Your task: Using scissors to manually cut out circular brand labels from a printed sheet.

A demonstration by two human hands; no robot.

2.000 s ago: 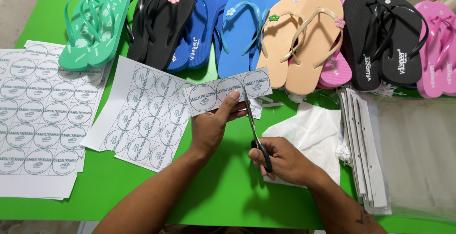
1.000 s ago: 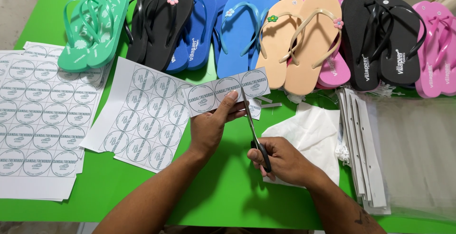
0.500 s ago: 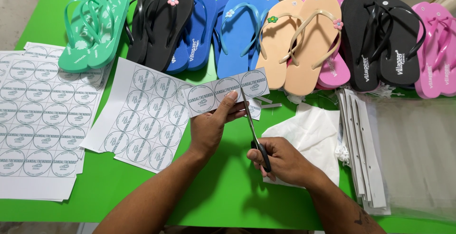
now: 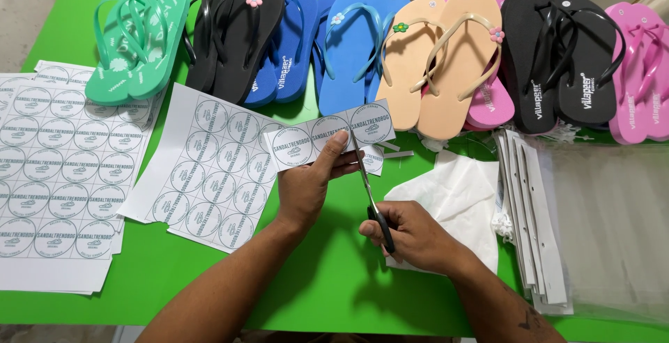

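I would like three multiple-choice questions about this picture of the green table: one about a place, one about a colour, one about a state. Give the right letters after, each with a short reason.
1. Where does the left hand hold the strip of round labels?
A. Above the table, just in front of the sandals
B. Flat under the stack of clear bags
C. On top of the pink sandals

2. What colour is the sandal pair at the far left of the row?
A. Black
B. Mint green
C. Beige

3. How are the scissors in the right hand?
A. Lying closed on the table
C. Hanging from a hook
B. Held, blades at the strip

Answers:
1. A, the strip is lifted near the blue and beige pairs.
2. B, the leftmost pair is mint green.
3. B, the right hand grips the handles and the blades meet the paper.
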